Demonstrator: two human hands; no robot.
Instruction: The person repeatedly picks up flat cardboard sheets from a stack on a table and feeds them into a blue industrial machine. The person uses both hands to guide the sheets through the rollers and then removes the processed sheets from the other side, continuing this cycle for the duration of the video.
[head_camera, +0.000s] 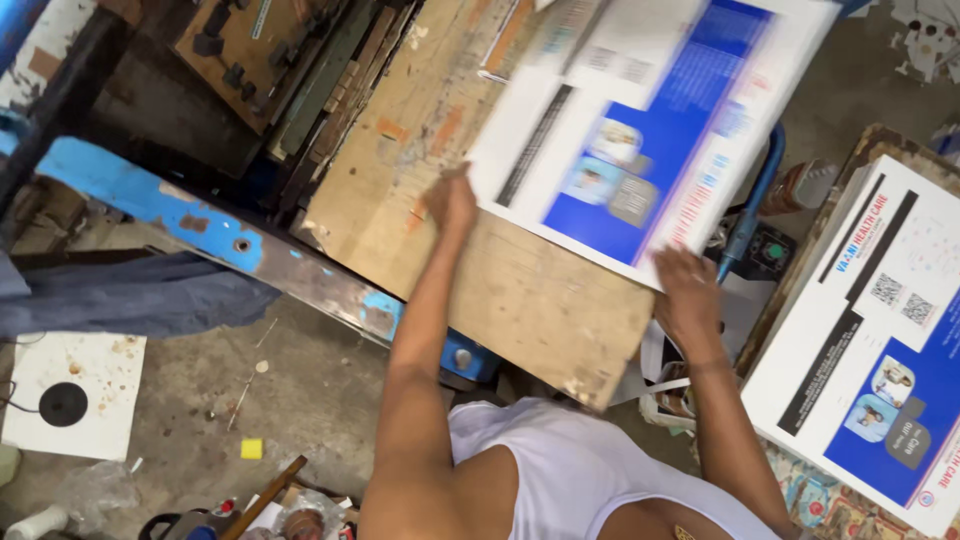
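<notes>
The person leans over a worn plywood counter (500, 290) whose slab juts out over the blue-painted machine frame (130, 190), so the sheet has a flat bed at working height. On it lies a large printed sheet (640, 130), white with a blue panel and small pictures; it is motion-blurred, lies at an angle across the board, and its far end runs off the top of the view.

The left hand (452, 200) rests at the sheet's near left edge, fingers bent against it; whether it pinches the paper or only presses on it is hard to tell through the blur. The right hand (688, 288) sits at the lower right corner, curled over the edge where the sheet overhangs the board. Taking the sheet at two well-separated points along its near edge likely keeps so wide and limp a sheet flat and square rather than letting it buckle.

To the right, just beside the board, a stack of matching printed sheets (870, 350) lies face up on a patterned surface, close enough for the right arm to reach without stepping. Between board and stack stands a blue tubular handle (750, 215) with a small control box with a green button (770, 250) near it. On the concrete floor (300, 390) to the left lie a white board with a black disc (65, 395), a dark cloth (130, 295) and a small yellow block (251, 449).
</notes>
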